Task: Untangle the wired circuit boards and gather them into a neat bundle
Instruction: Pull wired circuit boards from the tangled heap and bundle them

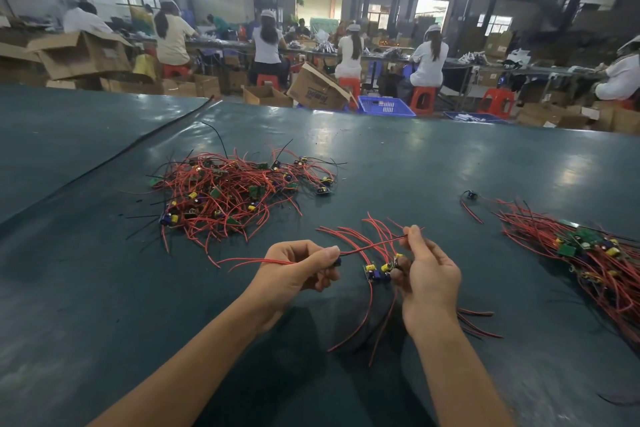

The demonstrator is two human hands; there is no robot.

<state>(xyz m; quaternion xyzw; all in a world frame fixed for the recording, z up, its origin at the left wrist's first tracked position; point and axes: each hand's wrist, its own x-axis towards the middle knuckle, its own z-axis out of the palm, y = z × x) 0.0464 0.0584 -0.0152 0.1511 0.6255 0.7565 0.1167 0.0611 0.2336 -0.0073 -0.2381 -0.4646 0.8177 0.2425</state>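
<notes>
Farthest left, the tangled heap of red-wired green circuit boards [228, 194] sits on the dark green table cover [104, 288] (unsorted stock, I'd guess). The left hand [298, 270] pinches one small board in curled fingers. The right hand [429, 274] pinches that board's thin red wire [370, 246] taut, seemingly to straighten it, and also clasps a few gathered boards [377, 270]. Farthest right lies the aligned bundle [588, 253].
</notes>
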